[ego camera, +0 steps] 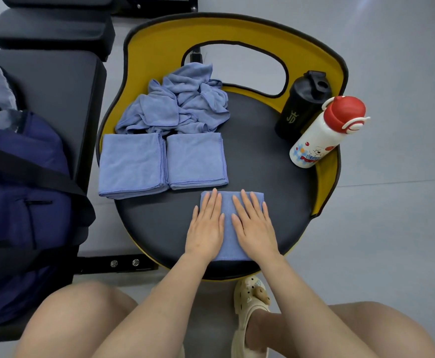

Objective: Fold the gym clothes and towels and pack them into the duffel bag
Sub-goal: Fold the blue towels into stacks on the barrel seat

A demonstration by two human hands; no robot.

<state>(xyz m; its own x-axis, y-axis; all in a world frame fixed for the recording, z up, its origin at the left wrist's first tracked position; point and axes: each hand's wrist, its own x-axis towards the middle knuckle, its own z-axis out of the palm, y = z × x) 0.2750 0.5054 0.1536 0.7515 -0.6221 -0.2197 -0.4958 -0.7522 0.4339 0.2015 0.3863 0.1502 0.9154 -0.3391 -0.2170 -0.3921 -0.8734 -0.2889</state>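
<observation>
A folded blue towel [228,239] lies at the near edge of the round black seat [268,182]. My left hand [206,226] and my right hand [253,226] press flat on it side by side, fingers straight. Behind them sit two folded blue towel stacks, one at left [132,165] and one beside it [197,160]. A crumpled heap of blue towels [180,102] lies further back. The navy duffel bag [22,192] rests on a black bench at the left, its strap across the top.
A black shaker bottle [301,104] and a white bottle with a red cap [325,133] stand at the seat's right edge. The yellow chair back [159,40] curves behind. Black bench pads [53,29] fill the far left. My knees and a cream clog [250,306] are below.
</observation>
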